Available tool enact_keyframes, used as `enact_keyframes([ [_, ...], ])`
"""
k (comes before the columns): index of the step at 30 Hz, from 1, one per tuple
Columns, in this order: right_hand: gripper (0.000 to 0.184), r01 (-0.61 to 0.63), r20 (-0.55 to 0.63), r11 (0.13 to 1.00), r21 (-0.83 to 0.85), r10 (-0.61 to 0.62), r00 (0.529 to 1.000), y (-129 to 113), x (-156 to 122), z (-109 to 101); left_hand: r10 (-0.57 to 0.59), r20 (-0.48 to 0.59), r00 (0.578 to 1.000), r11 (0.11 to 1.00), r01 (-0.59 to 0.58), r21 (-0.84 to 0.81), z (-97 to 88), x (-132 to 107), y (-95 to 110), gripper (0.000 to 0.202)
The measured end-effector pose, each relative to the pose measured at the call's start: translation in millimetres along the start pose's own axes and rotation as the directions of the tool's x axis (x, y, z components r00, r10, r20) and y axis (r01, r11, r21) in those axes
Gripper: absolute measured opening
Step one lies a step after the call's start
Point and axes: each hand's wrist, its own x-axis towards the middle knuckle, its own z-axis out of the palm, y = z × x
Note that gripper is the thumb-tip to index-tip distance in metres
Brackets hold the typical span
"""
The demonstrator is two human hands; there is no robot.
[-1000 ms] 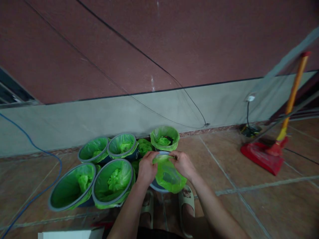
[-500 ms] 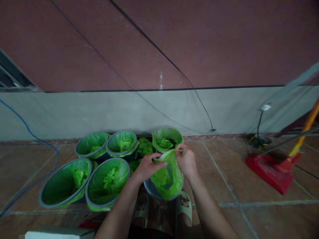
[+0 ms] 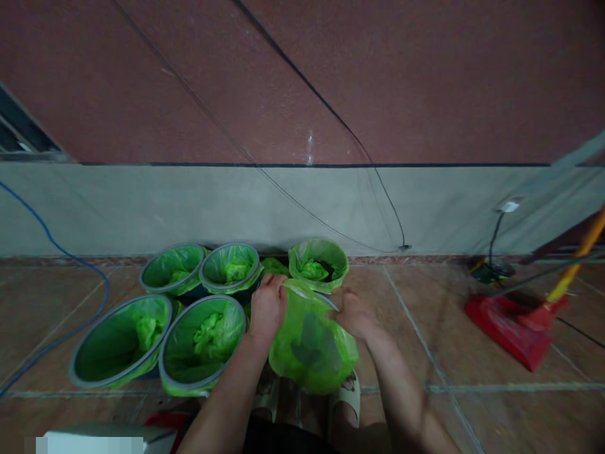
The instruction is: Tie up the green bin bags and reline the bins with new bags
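Green plastic fills the middle of the head view: a thin bag [image 3: 309, 343] is spread out on the tiled floor [image 3: 425, 391], just in front of the person's slippers [image 3: 348, 396]. The left hand [image 3: 267, 309] is closed on the bag's upper left edge, with the fingers curled over it. The right hand [image 3: 354, 313] grips the upper right edge. A thin grey rim [image 3: 332, 303] shows at the bag's top, between the two hands; what lies under the bag is hidden.

Five bins lined with the same green plastic stand nearby. Two large ones [image 3: 120, 340] [image 3: 201, 343] are left of the left hand, and three smaller ones [image 3: 172, 268] [image 3: 230, 266] [image 3: 319, 261] are behind, near the wall [image 3: 142, 208]. A red dustpan [image 3: 505, 321] lies well apart on the right, and a blue cable [image 3: 101, 284] runs over the floor on the left.
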Motion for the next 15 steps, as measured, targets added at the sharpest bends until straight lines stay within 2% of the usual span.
enact_keyframes([
  [2,0.061,0.078,-0.027,0.995,0.056,-0.077,0.997,-9.5,-3.9,0.0,0.015,0.031,0.999,1.0,-0.015,0.004,2.1,-2.2,4.6,0.032],
  [4,0.07,0.185,-0.079,0.978,0.094,-0.177,0.981,-22.2,-6.5,2.2,0.033,0.067,0.997,0.999,-0.034,0.007,5.3,-4.0,10.8,0.031],
  [6,0.066,0.274,-0.123,0.956,0.105,-0.261,0.958,-33.3,-7.6,6.8,0.041,0.102,0.994,0.999,-0.042,0.017,9.0,-5.5,16.7,0.03],
  [8,0.051,0.313,-0.15,0.945,0.092,-0.298,0.943,-39.5,-7.1,11.8,0.052,0.141,0.989,0.998,-0.056,0.029,12.6,-6.8,21.1,0.028],
  [11,0.027,0.294,-0.195,0.952,0.083,-0.273,0.942,-38.4,-4.2,14.9,0.074,0.209,0.975,0.994,-0.089,0.06,15.5,-8.5,25.0,0.027],
  [15,0.027,0.227,-0.308,0.969,0.096,-0.188,0.933,-27.7,-0.9,8.7,0.026,0.298,0.954,0.98,-0.083,0.182,14.6,-9.1,27.0,0.024],
])
